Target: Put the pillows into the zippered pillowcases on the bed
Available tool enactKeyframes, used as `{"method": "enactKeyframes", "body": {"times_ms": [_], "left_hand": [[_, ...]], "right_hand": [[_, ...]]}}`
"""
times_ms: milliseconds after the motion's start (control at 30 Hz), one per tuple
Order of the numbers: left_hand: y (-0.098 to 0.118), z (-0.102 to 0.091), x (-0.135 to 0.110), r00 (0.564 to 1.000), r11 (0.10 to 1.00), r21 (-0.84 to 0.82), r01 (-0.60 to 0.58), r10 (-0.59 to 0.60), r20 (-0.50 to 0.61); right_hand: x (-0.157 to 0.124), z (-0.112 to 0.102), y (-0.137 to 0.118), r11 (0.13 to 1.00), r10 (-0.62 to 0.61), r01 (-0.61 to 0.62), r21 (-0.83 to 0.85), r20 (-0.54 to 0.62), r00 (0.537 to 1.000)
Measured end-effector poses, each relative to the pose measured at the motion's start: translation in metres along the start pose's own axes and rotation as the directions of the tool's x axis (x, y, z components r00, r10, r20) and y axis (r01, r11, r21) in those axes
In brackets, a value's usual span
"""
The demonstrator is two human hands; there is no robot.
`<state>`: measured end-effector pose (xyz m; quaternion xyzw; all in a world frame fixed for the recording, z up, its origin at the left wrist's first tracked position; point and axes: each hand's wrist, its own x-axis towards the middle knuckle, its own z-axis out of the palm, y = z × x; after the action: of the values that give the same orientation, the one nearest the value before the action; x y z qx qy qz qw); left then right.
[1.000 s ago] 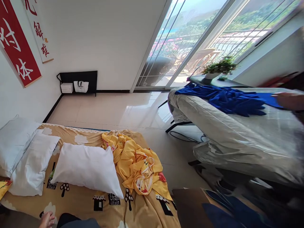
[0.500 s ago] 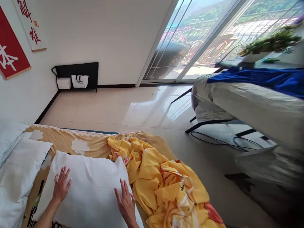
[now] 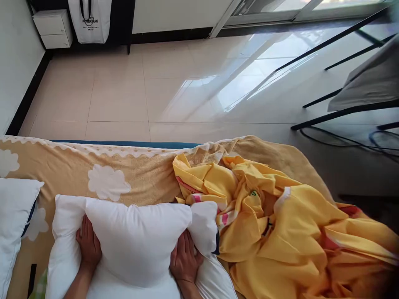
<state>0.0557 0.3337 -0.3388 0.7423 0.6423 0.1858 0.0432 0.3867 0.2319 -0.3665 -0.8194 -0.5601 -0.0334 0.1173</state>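
Note:
A white pillow (image 3: 137, 245) lies on the bed, its middle bulging up between my two hands. My left hand (image 3: 89, 245) presses into the pillow's left part, fingers stretched out and fingertips sunk against the bulge. On the right side of the bulge, my right hand (image 3: 186, 258) pushes in with its fingers extended, the thumb slightly apart. The far right corner of the pillow folds up beyond that hand. Dark blue fabric peeks out at its right edge. Beside my right hand lies a crumpled yellow cloth (image 3: 289, 232) with pink and white patches.
A second white pillow (image 3: 14, 224) is at the left. Under everything spreads a tan bedsheet (image 3: 149, 170) with white cloud shapes. Past the bed are a tiled floor (image 3: 118, 99), a white tote bag (image 3: 92, 25), white boxes (image 3: 52, 27) and dark metal legs (image 3: 336, 115) with a cable.
My view has tipped down toward the bed. Both hands, earlier resting flat on a smooth pillow, now press into it, and its middle has puffed up between them.

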Motion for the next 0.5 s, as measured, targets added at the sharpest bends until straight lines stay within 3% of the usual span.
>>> {"method": "enactKeyframes", "body": {"times_ms": [167, 367, 500], "left_hand": [[-0.003, 0.007, -0.009, 0.996, 0.999, -0.011, 0.036, -0.035, 0.076], [-0.004, 0.009, -0.016, 0.951, 0.984, -0.008, 0.176, -0.168, 0.26], [-0.002, 0.019, -0.018, 0.954, 0.974, -0.054, 0.222, -0.205, 0.22]], "right_hand": [[-0.01, 0.009, 0.009, 0.996, 0.074, -0.078, 0.03, 0.122, 0.99], [-0.016, 0.009, 0.019, 0.971, 0.192, -0.226, 0.077, 0.313, 0.93], [-0.015, 0.014, 0.035, 0.961, 0.191, -0.243, 0.129, 0.322, 0.927]]}}
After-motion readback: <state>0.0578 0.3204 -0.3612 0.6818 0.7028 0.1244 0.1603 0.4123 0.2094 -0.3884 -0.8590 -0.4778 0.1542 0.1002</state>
